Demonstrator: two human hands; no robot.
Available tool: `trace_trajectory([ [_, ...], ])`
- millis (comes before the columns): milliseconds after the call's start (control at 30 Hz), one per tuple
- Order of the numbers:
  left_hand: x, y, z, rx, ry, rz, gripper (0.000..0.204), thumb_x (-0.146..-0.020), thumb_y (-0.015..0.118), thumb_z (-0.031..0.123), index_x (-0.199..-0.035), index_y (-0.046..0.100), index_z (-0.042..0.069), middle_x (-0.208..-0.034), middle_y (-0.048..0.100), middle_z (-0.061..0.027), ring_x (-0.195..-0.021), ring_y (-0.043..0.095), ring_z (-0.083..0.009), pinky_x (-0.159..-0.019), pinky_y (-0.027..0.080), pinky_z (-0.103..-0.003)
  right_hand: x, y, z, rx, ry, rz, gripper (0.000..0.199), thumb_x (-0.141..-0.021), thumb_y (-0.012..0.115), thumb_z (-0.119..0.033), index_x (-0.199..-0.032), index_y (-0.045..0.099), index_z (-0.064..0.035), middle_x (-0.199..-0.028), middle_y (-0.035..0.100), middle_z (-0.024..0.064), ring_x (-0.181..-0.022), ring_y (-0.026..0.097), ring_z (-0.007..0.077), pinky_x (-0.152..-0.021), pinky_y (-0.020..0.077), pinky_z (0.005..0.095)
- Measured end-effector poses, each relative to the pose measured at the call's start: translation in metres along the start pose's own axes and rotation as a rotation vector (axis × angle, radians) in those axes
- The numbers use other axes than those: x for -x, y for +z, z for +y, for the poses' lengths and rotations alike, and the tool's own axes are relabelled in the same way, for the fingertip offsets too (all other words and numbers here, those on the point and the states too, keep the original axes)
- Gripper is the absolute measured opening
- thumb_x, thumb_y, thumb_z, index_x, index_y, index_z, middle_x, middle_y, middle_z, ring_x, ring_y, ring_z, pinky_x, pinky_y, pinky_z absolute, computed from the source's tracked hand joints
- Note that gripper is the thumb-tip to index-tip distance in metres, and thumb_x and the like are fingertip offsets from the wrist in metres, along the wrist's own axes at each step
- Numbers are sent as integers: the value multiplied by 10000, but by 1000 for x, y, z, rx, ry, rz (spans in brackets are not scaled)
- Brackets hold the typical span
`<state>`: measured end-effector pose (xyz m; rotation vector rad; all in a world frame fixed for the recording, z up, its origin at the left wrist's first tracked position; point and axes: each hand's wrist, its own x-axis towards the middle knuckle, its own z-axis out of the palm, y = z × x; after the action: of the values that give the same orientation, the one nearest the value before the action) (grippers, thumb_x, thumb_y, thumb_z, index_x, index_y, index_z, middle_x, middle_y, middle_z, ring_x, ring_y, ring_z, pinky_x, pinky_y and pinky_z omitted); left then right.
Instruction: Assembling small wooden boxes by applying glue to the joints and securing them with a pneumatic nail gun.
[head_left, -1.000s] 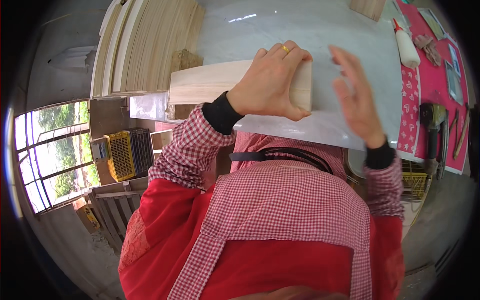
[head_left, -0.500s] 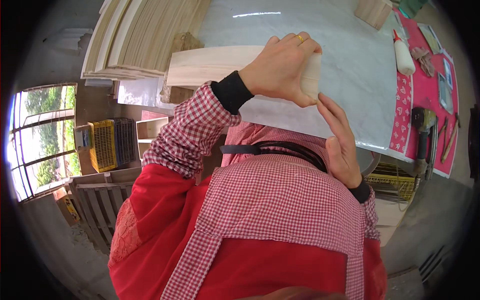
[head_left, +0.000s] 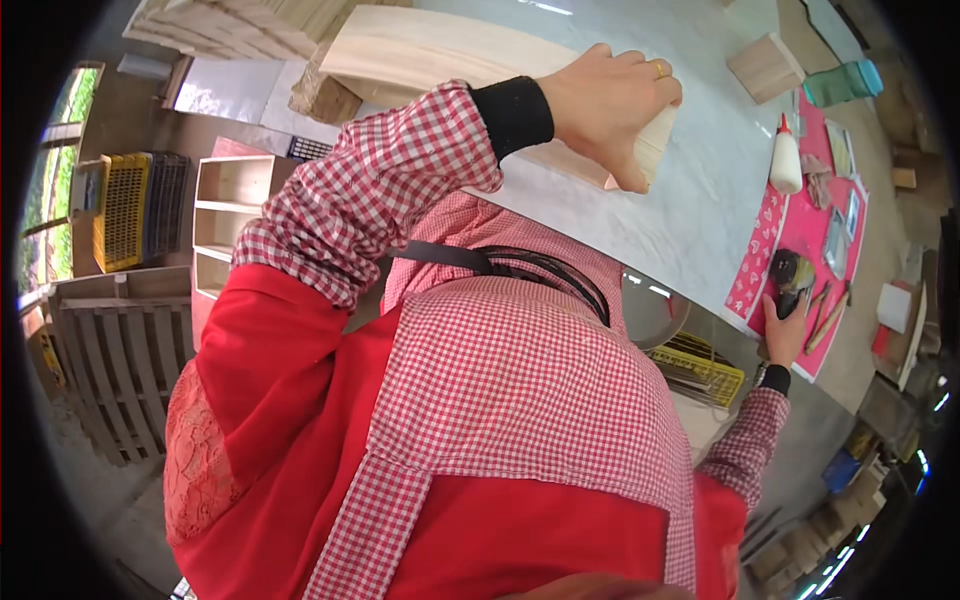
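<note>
My left hand (head_left: 615, 110) is closed over the right end of a pale wooden board (head_left: 440, 55), thumb on the near corner and fingers over the far side. The board lies on the marbled tabletop, and a second pale piece shows under my palm. Far to the right, my right hand (head_left: 785, 330) is wrapped round the dark handle of a hand tool with a brownish-yellow head (head_left: 793, 268). That tool rests at the edge of a pink cloth (head_left: 765, 250); its exact kind is hard to make out.
Beside the tool lie thin rods (head_left: 828, 318). Farther back are a white glue bottle (head_left: 786, 162), a wooden block (head_left: 765, 68) and a teal bottle (head_left: 843, 84). Stacked boards (head_left: 240, 25) stand at the far left. Below are a wooden shelf box (head_left: 232, 205) and yellow crates (head_left: 122, 212).
My right hand has left the board's near corner and moved right, onto the tool's handle. My left hand still grips the board's end. The whole view has shifted toward the right.
</note>
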<state>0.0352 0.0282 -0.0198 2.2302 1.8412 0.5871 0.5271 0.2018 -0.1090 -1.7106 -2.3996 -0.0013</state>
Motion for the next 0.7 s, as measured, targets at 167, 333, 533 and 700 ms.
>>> trace_trajectory([
  [167,-3,4,-4,-59,54,27,818,-559,829,431,-1217,546,35,-1158,587,-129,-1096,555,-305,-874,433,-432,-10,3,12,29,-12,-26,604,-834,716,-329,-1249,559,81,-1071,664,256,-980,652,365,-885,501,419],
  [333,-1,7,-4,-122,76,15,816,-562,828,435,-1218,552,36,-1156,589,-135,-1110,549,-301,-890,426,-438,-40,-51,-22,143,108,-201,475,-831,680,-224,-1192,574,66,-944,701,229,-897,689,377,-808,532,463],
  [533,-2,11,-3,-114,61,28,805,-561,823,422,-1213,556,34,-1144,594,-138,-1107,549,-294,-887,425,-431,-9,-149,-173,-307,43,-382,185,-857,694,-88,-989,621,18,-760,648,45,-757,641,93,-663,513,264],
  [700,1,15,-4,-105,56,78,777,-567,821,420,-1193,568,36,-1094,610,-128,-1081,559,-286,-865,425,-423,7,-166,-242,-597,-252,-304,264,-858,740,-86,-1077,644,25,-950,701,76,-880,662,133,-762,530,289],
])
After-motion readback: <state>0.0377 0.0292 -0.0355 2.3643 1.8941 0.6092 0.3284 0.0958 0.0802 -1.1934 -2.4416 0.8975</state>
